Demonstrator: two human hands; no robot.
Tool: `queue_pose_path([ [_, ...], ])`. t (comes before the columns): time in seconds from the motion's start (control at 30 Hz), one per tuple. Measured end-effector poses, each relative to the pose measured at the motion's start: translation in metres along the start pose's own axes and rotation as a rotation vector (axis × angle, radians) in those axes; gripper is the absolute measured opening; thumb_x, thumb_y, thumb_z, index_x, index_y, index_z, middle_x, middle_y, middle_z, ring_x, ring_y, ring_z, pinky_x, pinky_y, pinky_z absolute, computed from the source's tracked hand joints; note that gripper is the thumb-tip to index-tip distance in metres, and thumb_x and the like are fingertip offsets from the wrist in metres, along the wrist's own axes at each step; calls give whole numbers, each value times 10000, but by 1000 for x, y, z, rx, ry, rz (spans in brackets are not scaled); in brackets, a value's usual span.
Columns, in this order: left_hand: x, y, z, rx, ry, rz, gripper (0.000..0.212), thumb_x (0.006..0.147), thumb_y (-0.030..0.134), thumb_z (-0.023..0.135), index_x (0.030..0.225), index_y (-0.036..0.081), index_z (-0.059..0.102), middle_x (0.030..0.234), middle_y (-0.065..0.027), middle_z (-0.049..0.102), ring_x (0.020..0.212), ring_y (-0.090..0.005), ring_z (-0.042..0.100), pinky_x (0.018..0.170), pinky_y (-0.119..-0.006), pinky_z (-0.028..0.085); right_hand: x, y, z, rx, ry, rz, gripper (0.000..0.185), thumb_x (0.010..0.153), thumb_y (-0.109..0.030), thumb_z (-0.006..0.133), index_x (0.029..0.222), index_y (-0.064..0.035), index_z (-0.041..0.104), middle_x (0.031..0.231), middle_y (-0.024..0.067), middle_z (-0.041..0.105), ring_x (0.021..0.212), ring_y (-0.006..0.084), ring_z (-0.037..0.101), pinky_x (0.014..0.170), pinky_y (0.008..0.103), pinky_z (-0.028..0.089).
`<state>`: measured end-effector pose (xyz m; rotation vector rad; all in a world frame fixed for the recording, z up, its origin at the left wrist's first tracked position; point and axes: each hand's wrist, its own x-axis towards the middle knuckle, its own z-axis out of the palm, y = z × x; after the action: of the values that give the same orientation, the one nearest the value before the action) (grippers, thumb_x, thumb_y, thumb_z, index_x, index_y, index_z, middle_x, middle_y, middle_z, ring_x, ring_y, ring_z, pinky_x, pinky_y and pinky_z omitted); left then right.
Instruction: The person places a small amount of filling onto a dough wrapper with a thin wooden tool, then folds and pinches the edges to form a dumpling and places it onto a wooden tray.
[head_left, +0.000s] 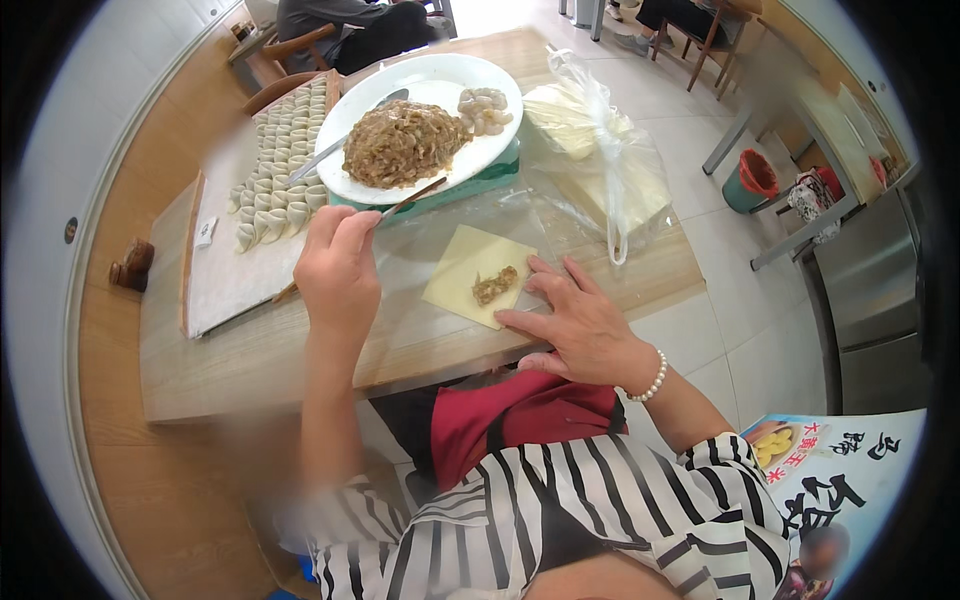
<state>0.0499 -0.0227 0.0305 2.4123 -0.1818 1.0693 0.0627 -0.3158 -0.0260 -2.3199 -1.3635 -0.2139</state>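
My left hand (339, 262) pinches a thin dark stick-like utensil (414, 196) near the front rim of a white oval plate (442, 79). On the plate are a mound of minced filling (405, 141), a small pile of peeled shrimp (484, 111) and a metal spoon (319, 159). A square yellow dough wrapper (456, 271) lies on the table before me, with a dab of filling (495, 286) on it. With fingers spread, my right hand (583, 324) touches the wrapper's right edge.
Folded wontons (289, 161) stand in rows on a white-covered board (251, 281) at left. Stacked wrappers (600, 169) lie in a clear plastic bag (616, 135) at right. A green support (499, 171) is under the plate. Seated people are partly visible beyond the wooden table (247, 375).
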Motion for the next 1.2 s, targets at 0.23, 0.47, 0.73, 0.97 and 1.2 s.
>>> queue_pose_path([
  [0.23,20,-7,10,198,48,124,132,858,-35,686,951,56,706,942,-101,658,842,-313,669,701,-408,532,-3,4,1,-3,33,0,562,816,-479,771,1308,-234,656,1265,142,497,1415,357,424,1188,570,316],
  [0.47,12,1,16,215,29,80,149,863,-39,700,976,57,713,946,-98,658,832,-304,667,696,-389,535,-2,4,3,9,32,-9,555,820,-470,772,1309,-234,656,1272,144,499,1418,355,417,1189,569,314],
  [0.73,-2,-7,-1,14,-1,-16,106,886,-37,698,970,27,712,915,-112,636,783,-283,644,681,-354,524,-1,1,1,17,-15,44,638,733,-449,826,1321,-255,670,1259,140,502,1441,353,401,1216,561,263],
  [0.97,26,-26,1,90,22,67,110,863,-27,701,950,40,714,899,-101,645,803,-293,657,688,-383,529,0,1,-1,-29,-5,7,569,822,-504,758,1319,-242,665,1268,137,489,1426,346,403,1195,572,295],
  [1.2,21,1,16,278,-22,158,125,857,-3,688,948,73,727,923,-78,653,831,-297,671,687,-399,540,-2,2,2,-20,17,5,551,835,-504,749,1311,-238,667,1256,140,495,1416,349,417,1187,578,306],
])
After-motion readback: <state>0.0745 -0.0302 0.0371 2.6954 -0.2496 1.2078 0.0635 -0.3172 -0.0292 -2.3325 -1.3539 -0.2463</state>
